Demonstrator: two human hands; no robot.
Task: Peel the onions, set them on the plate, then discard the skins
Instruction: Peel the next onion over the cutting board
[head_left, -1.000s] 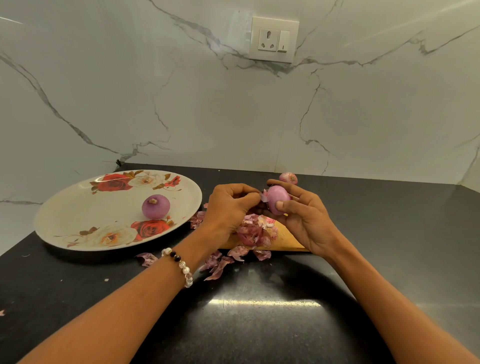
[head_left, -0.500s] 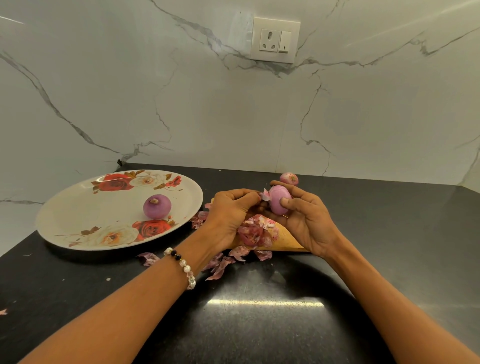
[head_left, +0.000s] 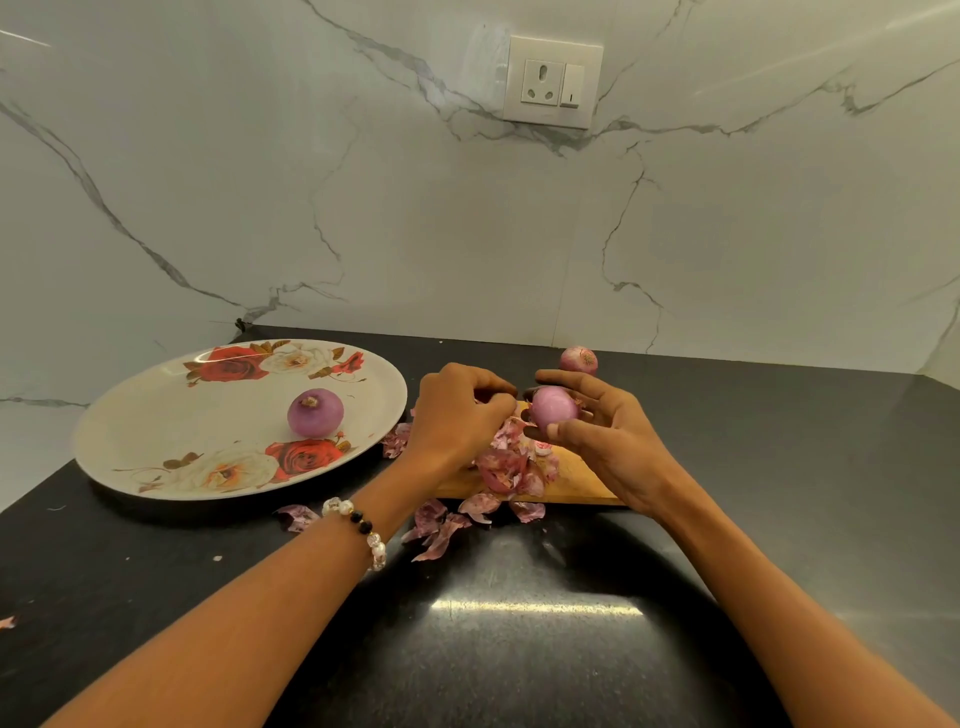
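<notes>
Apart now, left hand (head_left: 457, 410) curls shut, whether on skin I cannot tell; right hand (head_left: 597, 431) cradles the peeled onion (head_left: 555, 406), with the plate (head_left: 156, 415) far left, nearer the left hand.

The left hand (head_left: 457, 415) no longer pinches at the held onion (head_left: 555, 407); it now sits apart from it, fingers curled, with a gap between the two. The flap of skin that stuck out at the onion's left side is gone from view. The right hand (head_left: 602, 436) now shows the onion more openly, its fingers spread wider.
</notes>
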